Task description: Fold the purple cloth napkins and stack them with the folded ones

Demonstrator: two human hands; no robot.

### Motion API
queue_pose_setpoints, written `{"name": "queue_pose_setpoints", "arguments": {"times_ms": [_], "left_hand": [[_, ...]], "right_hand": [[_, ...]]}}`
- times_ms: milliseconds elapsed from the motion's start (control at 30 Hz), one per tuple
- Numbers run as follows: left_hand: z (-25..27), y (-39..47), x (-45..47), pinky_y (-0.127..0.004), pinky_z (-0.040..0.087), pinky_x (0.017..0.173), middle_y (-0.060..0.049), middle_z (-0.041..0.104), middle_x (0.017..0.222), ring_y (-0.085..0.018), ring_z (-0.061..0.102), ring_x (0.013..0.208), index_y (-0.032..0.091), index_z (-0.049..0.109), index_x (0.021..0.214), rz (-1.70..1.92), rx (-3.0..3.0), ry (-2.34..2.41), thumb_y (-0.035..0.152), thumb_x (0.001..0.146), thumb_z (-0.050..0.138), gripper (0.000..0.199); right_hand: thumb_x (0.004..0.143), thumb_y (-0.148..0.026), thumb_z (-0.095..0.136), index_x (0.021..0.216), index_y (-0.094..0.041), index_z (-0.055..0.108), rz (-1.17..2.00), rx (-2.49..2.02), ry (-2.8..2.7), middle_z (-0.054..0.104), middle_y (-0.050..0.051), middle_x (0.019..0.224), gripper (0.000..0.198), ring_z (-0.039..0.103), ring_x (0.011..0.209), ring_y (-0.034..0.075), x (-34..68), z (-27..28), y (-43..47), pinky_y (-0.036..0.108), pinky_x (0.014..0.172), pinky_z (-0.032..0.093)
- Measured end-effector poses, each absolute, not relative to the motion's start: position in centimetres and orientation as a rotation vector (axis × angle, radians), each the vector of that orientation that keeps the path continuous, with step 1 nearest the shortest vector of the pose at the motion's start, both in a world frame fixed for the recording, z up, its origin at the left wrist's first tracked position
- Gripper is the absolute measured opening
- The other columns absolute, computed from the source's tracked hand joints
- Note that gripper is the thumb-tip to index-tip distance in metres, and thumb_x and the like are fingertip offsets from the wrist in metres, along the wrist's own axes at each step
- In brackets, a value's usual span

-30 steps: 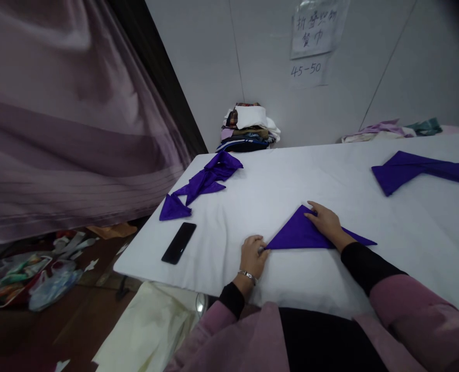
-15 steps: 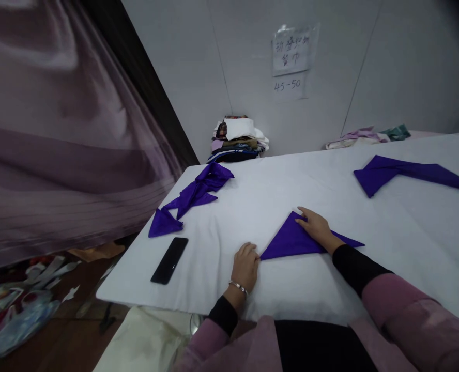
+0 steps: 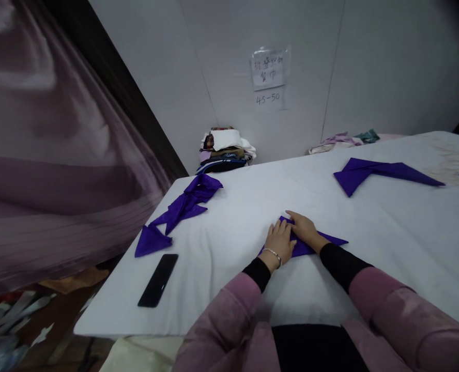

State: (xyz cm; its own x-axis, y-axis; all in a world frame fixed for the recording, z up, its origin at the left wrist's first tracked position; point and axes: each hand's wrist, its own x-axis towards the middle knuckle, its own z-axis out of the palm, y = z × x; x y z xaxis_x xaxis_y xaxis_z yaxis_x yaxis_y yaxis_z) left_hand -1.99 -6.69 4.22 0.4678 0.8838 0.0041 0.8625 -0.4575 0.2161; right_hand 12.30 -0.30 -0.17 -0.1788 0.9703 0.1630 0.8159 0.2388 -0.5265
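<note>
A purple napkin (image 3: 301, 249), folded into a flat triangle, lies in front of me on the white-covered table. My left hand (image 3: 280, 241) rests flat over its left part, fingers stretched toward the top corner and a silver bracelet on the wrist. On the upper edge, my right hand (image 3: 304, 228) lies close beside the left, its fingers extended and partly apart. Both hands cover much of the cloth. One thin point of it sticks out to the right beneath my right wrist.
Crumpled purple napkins (image 3: 186, 204) lie at the left, near a black phone (image 3: 158, 280). Another folded purple napkin (image 3: 380, 169) is at the back right. Stacked clothes (image 3: 225, 150) stand by the wall, below a paper sign (image 3: 268, 70). A pinkish curtain (image 3: 59, 155) hangs left.
My left hand has moved from the napkin's left tip up and right onto the cloth, beside my right hand. The right hand stays near the top corner. The view has shifted slightly.
</note>
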Motion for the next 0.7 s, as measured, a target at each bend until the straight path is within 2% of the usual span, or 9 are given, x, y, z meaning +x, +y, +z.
{"name": "queue_pose_setpoints", "arguments": {"times_ms": [167,267,333,467,600,700], "left_hand": [[1.8,-5.5,-1.2,-0.045,0.015,0.112,-0.016,0.019,0.150,-0.027,0.011,0.139,0.004,0.018,0.143,0.052,2.468,1.607,0.059,0.086,0.029,0.080],[1.2,-5.4,-1.5,-0.045,0.012,0.113,-0.015,0.017,0.151,-0.027,0.009,0.139,0.005,0.018,0.143,0.012,2.501,1.621,0.059,0.086,0.029,0.079],[0.9,-5.3,-1.6,-0.047,0.012,0.112,-0.012,0.016,0.152,-0.027,0.008,0.139,0.010,0.017,0.144,-0.003,2.582,1.606,0.053,0.088,0.029,0.072],[-0.1,-4.9,-1.5,-0.050,0.009,0.112,-0.008,0.017,0.152,-0.029,0.007,0.139,0.019,0.019,0.145,-0.097,2.726,1.578,0.043,0.088,0.033,0.063],[-0.2,-4.9,-1.5,-0.049,0.009,0.112,-0.008,0.017,0.152,-0.029,0.009,0.139,0.018,0.018,0.145,-0.147,2.662,1.608,0.039,0.088,0.033,0.063],[0.4,-5.0,-1.5,-0.046,0.011,0.112,-0.009,0.017,0.152,-0.026,0.009,0.139,0.015,0.018,0.145,-0.073,2.606,1.619,0.036,0.088,0.032,0.063]], "right_hand": [[0.082,-0.024,0.050,0.128,-0.015,0.049,0.399,-1.619,-2.046,0.062,0.011,0.116,0.047,0.057,0.101,0.022,12.0,0.3,-0.5,0.034,0.088,0.044],[0.082,-0.019,0.048,0.127,-0.015,0.050,0.348,-1.581,-2.049,0.057,0.012,0.123,0.044,0.050,0.113,0.023,11.3,0.9,-1.6,0.038,0.097,0.037],[0.085,-0.020,0.045,0.127,-0.016,0.050,0.302,-1.456,-2.088,0.053,0.012,0.128,0.043,0.044,0.119,0.023,10.7,1.3,-2.8,0.041,0.102,0.032],[0.091,-0.039,0.040,0.136,-0.019,0.040,0.339,-1.208,-2.210,0.043,0.012,0.139,0.049,0.030,0.131,0.024,9.9,1.7,-5.1,0.049,0.108,0.019],[0.090,-0.056,0.033,0.142,-0.019,0.028,0.466,-1.256,-2.293,0.028,0.011,0.148,0.064,0.014,0.138,0.025,10.8,1.7,-5.7,0.049,0.110,0.009],[0.089,-0.060,0.028,0.144,-0.020,0.024,0.481,-1.331,-2.298,0.024,0.011,0.149,0.068,0.010,0.138,0.024,12.0,1.5,-5.4,0.048,0.111,0.007]]}}
